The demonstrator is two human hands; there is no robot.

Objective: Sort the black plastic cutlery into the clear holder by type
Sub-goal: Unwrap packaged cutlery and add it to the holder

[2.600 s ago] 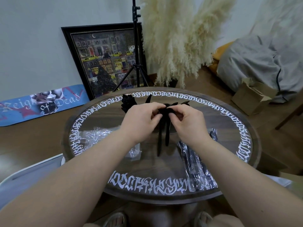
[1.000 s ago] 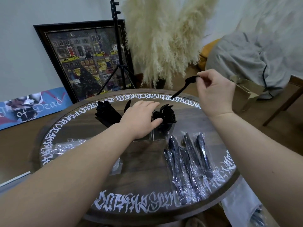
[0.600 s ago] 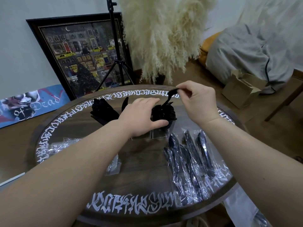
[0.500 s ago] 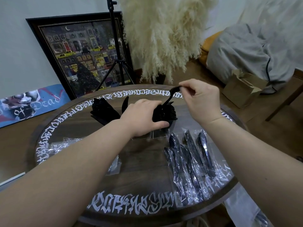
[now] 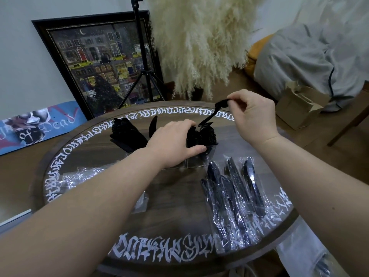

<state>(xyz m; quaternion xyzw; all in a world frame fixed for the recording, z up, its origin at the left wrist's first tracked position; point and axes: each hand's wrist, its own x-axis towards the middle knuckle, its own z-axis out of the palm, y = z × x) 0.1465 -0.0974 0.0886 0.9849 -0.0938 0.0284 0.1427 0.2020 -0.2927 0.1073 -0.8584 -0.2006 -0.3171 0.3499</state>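
Observation:
The clear holder (image 5: 196,163) stands on the round table, its right compartment packed with black cutlery (image 5: 202,136) standing upright. My left hand (image 5: 172,142) grips the holder from the left, thumb across its front. My right hand (image 5: 253,116) pinches the head end of one black utensil (image 5: 212,112), which slants down-left with its handle tip just above the packed compartment. More black cutlery (image 5: 127,134) fans out on the holder's left side, and a single black piece (image 5: 152,125) stands behind my left hand.
Several plastic-wrapped black cutlery pieces (image 5: 233,198) lie at the table's right front. Empty clear wrappers (image 5: 73,177) lie at the left. The table (image 5: 169,222) has white lettering around its rim. A tripod (image 5: 142,62), framed picture and pampas grass stand behind.
My right hand took one black utensil up and away to the right, then brought it back over the holder's right compartment. My left hand moved onto the holder and stays there.

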